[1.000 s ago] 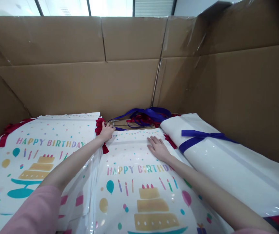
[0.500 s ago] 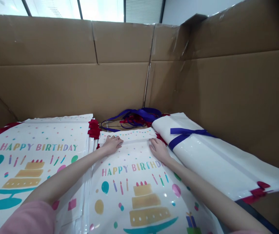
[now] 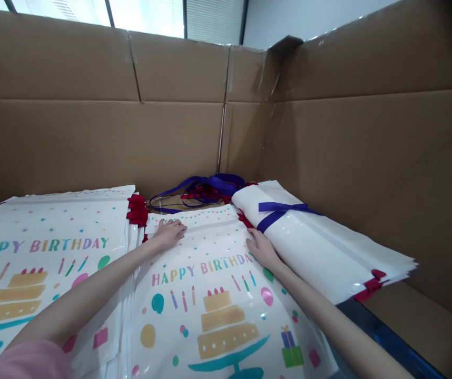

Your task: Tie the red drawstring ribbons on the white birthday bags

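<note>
I am reaching into a large cardboard box (image 3: 178, 137). My left hand (image 3: 168, 233) lies flat and open on the top left part of the middle stack of "HAPPY BIRTHDAY" bags (image 3: 210, 295). My right hand (image 3: 262, 249) rests open at that stack's right edge, against a bundle of white bags tied with a blue ribbon (image 3: 313, 242). Neither hand holds anything.
A second stack of birthday bags (image 3: 48, 252) lies to the left, with red ribbon ends (image 3: 137, 209) at its corner. Loose blue and red ribbons (image 3: 202, 189) lie by the box's back wall. A blue surface (image 3: 384, 337) shows at bottom right.
My view has swung to the right. My left hand moved from the red ribbon onto the middle stack. My right hand slid right and toward me, to the stack's edge beside the white bundle.
</note>
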Demonstrator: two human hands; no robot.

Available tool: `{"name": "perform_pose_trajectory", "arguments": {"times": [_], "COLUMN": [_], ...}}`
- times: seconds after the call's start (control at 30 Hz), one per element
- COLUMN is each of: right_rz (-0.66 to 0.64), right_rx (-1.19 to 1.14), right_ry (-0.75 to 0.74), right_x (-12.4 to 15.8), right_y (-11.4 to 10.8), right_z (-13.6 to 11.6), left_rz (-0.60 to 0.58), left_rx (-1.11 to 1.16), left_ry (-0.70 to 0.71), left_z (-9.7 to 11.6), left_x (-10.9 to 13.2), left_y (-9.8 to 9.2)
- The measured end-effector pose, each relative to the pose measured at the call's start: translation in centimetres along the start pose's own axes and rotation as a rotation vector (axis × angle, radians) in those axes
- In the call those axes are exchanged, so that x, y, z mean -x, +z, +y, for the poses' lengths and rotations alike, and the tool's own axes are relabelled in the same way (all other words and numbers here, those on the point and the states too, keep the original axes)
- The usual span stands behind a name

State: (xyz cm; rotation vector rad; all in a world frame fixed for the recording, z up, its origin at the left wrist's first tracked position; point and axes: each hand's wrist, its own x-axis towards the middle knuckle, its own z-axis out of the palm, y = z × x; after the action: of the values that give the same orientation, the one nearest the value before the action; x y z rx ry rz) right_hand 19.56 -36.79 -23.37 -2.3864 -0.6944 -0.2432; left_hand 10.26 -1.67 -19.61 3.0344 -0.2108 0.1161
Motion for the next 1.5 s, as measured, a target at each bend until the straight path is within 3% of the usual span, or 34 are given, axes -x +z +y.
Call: {"name": "perform_pose_trajectory", "arguments": {"times": [0.3, 0.6, 0.83, 0.97, 1.27, 1.43, 1.5], "right_rz": [-0.003, 0.037, 0.098, 0.072, -0.154, 0.004, 0.012], "right_rx": [-0.024, -0.015, -0.139, -0.187, 0.149, 0.399, 0.445], "right_ry": [0.069, 0.281, 0.239, 0.204, 0.223, 0.057, 0.002], "right_x": [0.0, -0.8, -0.3, -1.4, -6.2, -5.4, -4.5], "right_y": [-0.9, -0.6, 0.0, 0.2, 1.2, 0.7, 0.7], "right_z": [0.3, -2.1, -3.2, -2.9, -3.0, -4.9, -5.3], "left_rz": [-0.016, -0.018, -0.022, -0.028, 0.002, 0.013, 0.010], "left_rx": [0.001, 0.019, 0.022, 0.022, 0.039, 0.028, 0.024], "left_ry": [-0.004, -0.015, -0.024, -0.030, -0.030, -0.031, -0.033], "left_z": [-0.2, -0.2, -0.8, -0.9, -0.8, -0.9, -0.9], "left_x": [-0.1, 0.0, 1.0, 1.4, 1.6, 1.6, 1.6], "left_y": [0.1, 0.0, -0.3, -0.4, -0.3, -0.1, -0.1]}}
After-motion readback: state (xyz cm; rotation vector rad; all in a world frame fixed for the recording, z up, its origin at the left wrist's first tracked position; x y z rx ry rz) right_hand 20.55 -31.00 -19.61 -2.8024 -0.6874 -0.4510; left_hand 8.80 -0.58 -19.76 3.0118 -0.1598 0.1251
